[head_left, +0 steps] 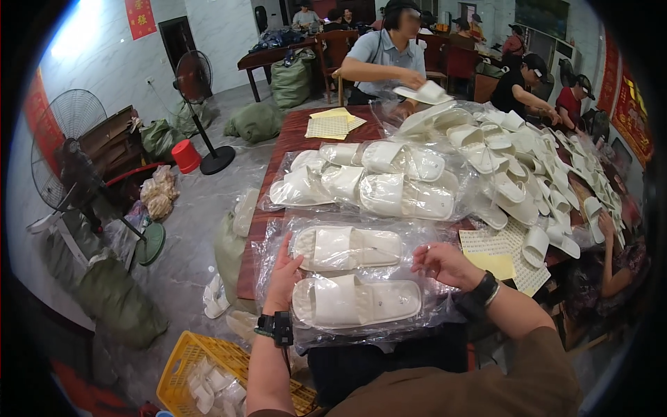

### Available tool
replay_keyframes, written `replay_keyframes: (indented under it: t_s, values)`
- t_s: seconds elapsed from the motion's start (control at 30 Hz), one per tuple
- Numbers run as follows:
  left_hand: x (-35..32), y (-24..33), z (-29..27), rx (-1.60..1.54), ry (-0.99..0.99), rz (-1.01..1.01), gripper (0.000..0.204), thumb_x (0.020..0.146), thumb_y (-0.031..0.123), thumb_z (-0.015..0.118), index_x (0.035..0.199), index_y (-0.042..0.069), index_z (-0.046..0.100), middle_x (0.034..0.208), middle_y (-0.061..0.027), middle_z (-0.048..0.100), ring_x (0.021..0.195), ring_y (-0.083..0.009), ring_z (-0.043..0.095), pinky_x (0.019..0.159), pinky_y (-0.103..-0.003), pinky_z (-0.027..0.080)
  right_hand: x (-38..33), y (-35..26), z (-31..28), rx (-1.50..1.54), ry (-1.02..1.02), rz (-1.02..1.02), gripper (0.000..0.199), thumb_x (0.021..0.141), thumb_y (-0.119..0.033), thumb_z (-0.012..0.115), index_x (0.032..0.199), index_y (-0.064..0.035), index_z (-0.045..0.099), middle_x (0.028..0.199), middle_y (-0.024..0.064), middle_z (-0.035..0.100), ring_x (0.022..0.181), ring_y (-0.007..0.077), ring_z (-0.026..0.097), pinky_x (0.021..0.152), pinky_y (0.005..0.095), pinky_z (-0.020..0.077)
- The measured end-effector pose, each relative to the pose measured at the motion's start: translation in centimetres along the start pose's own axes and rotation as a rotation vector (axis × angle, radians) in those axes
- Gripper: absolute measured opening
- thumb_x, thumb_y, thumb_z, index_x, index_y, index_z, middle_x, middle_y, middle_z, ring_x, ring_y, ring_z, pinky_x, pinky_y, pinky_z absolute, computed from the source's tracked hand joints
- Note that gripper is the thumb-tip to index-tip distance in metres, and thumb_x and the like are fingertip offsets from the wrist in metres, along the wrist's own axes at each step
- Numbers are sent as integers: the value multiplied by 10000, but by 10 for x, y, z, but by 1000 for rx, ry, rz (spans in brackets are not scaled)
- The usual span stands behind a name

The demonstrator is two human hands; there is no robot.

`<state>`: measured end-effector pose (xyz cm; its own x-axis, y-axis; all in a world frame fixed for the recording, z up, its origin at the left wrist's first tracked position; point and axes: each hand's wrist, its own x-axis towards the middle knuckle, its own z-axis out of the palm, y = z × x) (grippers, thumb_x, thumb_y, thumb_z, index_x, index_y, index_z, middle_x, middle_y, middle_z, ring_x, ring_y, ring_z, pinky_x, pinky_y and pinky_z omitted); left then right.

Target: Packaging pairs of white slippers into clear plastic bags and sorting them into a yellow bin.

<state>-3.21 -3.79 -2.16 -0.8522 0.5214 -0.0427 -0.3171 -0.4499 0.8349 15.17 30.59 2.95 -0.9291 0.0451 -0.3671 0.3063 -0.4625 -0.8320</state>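
Two white open-toe slippers, an upper slipper point(347, 248) and a lower slipper point(357, 301), lie side by side in front of me on clear plastic wrapping point(326, 338). Their straps are toward the left and their heels toward the right. My left hand point(283, 273) is at the toe end, fingers stretched out and thumb apart, resting against the plastic and the slippers' edge. Past the heels, my right hand point(445, 265) hovers with fingers curled in and the tips close together. Anything pinched there is too small to make out.
Bagged slippers point(389, 181) lie just beyond, and a large heap of loose slippers point(514, 149) fills the right side. Sticker sheets point(497, 250) lie right of my hand; more yellow sheets point(335, 124) lie farther off. A yellow crate point(177, 368) stands lower left. Co-workers sit around the table point(295, 128).
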Motion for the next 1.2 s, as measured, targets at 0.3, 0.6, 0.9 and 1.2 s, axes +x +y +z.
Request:
replay_keyframes:
  t_s: [0.3, 0.6, 0.9, 1.2]
  values:
    - [-3, 2, 1, -61, -9, 3, 660, 958, -48, 439, 1562, 154, 270, 1376, -176, 536, 1186, -258, 587, 1005, -395, 494, 7, 8, -8, -130, -410, -51, 447, 893, -83, 627, 1335, -39, 572, 1418, 196, 512, 1245, 329, 565, 930, 422, 527]
    - [-1, 5, 3, -97, 4, -5, 582, 995, 10, 425, 1547, 161, 316, 1364, -147, 544, 1186, -224, 584, 976, -368, 507, 74, 17, 46, -1566, -398, -831, 697, 898, -310, 680, 1481, -76, 378, 1496, 198, 401, 1393, 389, 355, 1146, 458, 318]
    - [1, -4, -12, -102, -1, 7, 544, 1035, 55, 403, 1559, 132, 283, 1423, -156, 502, 1231, -239, 558, 1042, -373, 463, 92, 23, 99, -1574, -566, -775, 627, 879, -297, 661, 1423, -81, 435, 1507, 206, 361, 1444, 383, 263, 1193, 506, 188]
    - [4, -7, -7, -51, 28, 91, 640, 1034, 7, 354, 1596, 215, 129, 1485, -226, 434, 1318, -278, 496, 1095, -384, 416, 110, 54, 68, -1685, -542, -754, 533, 822, -236, 624, 1332, -95, 560, 1404, 173, 482, 1354, 381, 377, 1159, 539, 197]
